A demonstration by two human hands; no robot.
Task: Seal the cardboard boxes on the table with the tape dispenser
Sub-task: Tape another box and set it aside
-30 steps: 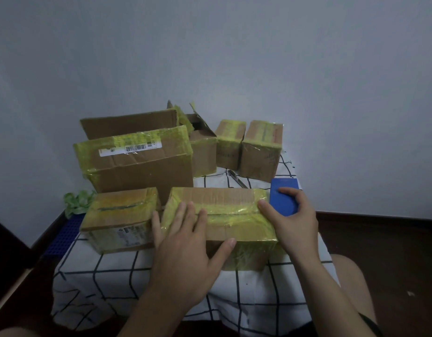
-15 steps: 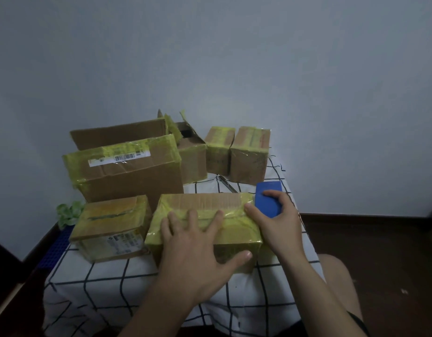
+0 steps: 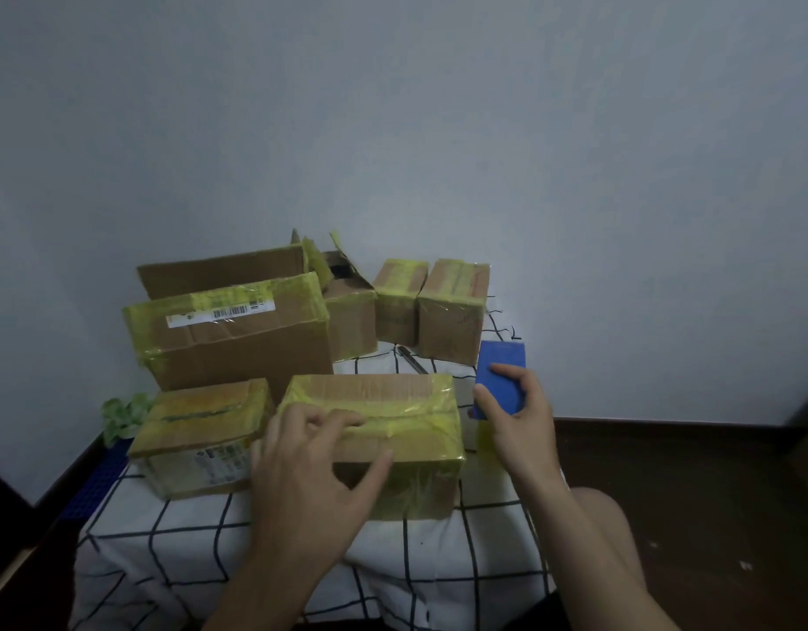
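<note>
Pale wall [image 3: 438, 129] behind, checked cloth [image 3: 201, 535] over the tabletop [image 3: 443, 539]; the front box [image 3: 393, 393] sits near its middle, brown cardboard banded in yellowish tape along seam and edges. Your left hand [image 3: 302, 466] clamps its near top edge, bent fingers on the seam, thumb on the front face. Your right hand [image 3: 518, 416] grips the blue tape dispenser [image 3: 502, 375] just off the box's right end. Expect a light box with walls that give; brace it from above, near the corners. The glossy tape looks slick.
</note>
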